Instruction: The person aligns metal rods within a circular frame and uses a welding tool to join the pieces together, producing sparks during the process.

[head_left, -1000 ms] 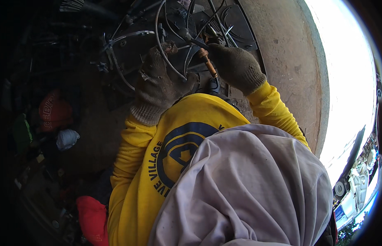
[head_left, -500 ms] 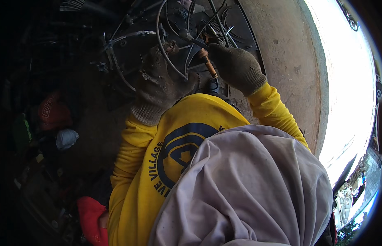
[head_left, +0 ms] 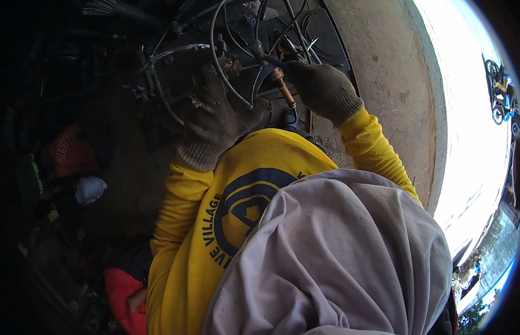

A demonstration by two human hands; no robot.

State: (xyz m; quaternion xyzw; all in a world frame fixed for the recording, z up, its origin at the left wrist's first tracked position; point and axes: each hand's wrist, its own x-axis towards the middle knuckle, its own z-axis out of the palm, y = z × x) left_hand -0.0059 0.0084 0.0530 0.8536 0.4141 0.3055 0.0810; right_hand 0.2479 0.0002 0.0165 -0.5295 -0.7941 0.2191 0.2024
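Observation:
Both my hands wear worn grey-brown knit gloves. My left hand (head_left: 215, 114) curls around the lower part of a thin curved metal rod (head_left: 222, 70), its thumb near the rod's lower end; the glove's fingertips are frayed. My right hand (head_left: 324, 92) is closed, palm down, on a dark tool handle (head_left: 275, 61) that points left toward the junction of several bent rods; the tool's kind is unclear. Just below its fingers, an orange-brown cylindrical piece (head_left: 283, 89) slants down to a dark fitting (head_left: 290, 116). What lies under both palms is hidden.
A dark work surface (head_left: 329, 36) carries curved rods and strips. Another bent metal frame (head_left: 159, 78) stands at left. In the shade lie a red cloth item (head_left: 72, 151) and a pale bag (head_left: 91, 190). A person's red garment (head_left: 123, 296) shows lower left; motorbikes (head_left: 498, 92) are outside at right.
The curved rod has shifted very slightly left, and both my hands have hardly moved. Outside at right, a motorbike has come further into view.

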